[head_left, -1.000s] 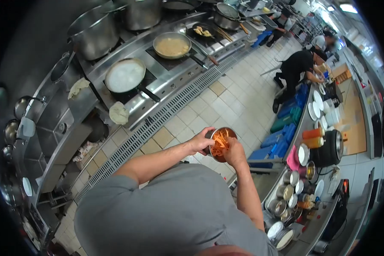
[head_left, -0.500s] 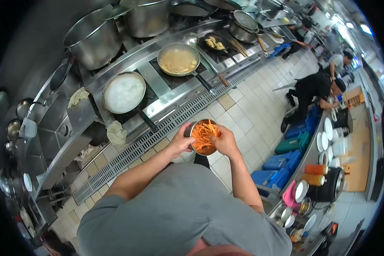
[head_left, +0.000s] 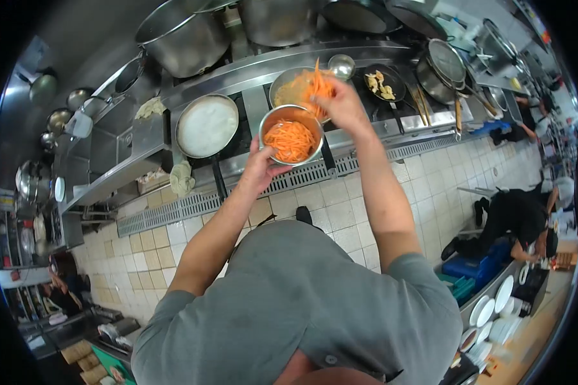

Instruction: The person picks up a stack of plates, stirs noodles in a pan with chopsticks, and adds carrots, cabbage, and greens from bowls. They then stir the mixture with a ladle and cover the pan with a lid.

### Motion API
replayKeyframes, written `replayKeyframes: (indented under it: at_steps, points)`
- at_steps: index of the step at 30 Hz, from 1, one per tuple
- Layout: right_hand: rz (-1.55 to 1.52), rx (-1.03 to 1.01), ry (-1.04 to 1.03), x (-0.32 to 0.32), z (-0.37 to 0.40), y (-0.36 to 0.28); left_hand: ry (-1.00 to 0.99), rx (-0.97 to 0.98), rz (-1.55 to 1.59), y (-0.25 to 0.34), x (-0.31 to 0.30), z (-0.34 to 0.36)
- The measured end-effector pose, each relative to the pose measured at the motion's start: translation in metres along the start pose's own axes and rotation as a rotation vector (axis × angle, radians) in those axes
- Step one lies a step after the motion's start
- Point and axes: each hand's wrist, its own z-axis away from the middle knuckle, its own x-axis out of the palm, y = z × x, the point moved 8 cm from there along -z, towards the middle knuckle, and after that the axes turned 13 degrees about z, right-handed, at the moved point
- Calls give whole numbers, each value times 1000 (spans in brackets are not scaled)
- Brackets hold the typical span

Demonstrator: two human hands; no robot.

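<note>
My left hand (head_left: pixel 261 169) grips a round metal bowl (head_left: pixel 277 115) from its lower left side, tilted so that the shredded carrots (head_left: pixel 291 142) inside show. Above and to the right, my right hand (head_left: pixel 345 108) is closed on a bunch of carrot strips (head_left: pixel 317 88), which stick up and hang down from the fingers. Both the bunch and the bowl are over the near part of a frying pan (head_left: pixel 328 156) on the stove. Its brownish-yellow contents (head_left: pixel 288 88) are partly hidden by them.
Left on the stove, a pan (head_left: pixel 218 179) holds foamy white liquid (head_left: pixel 207 126). A ladle (head_left: pixel 341 65) and a dark pan (head_left: pixel 397 119) with yellowish pieces lie right. Large pots (head_left: pixel 183 45) stand behind. A co-worker (head_left: pixel 517 218) bends over the right-hand counter.
Both hands have moved forward from near my body to the stove. My right hand has come out of the bowl with a bunch of carrot strips. The view has turned.
</note>
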Motion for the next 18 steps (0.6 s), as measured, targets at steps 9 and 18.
replayKeyframes:
  at_steps: [9,18]
  points:
    - [240,374,-199,30,-112,172,121,219,149,14,-70,81]
    - [439,303,-141,29,-180,206,320,355,269,20,-101,162]
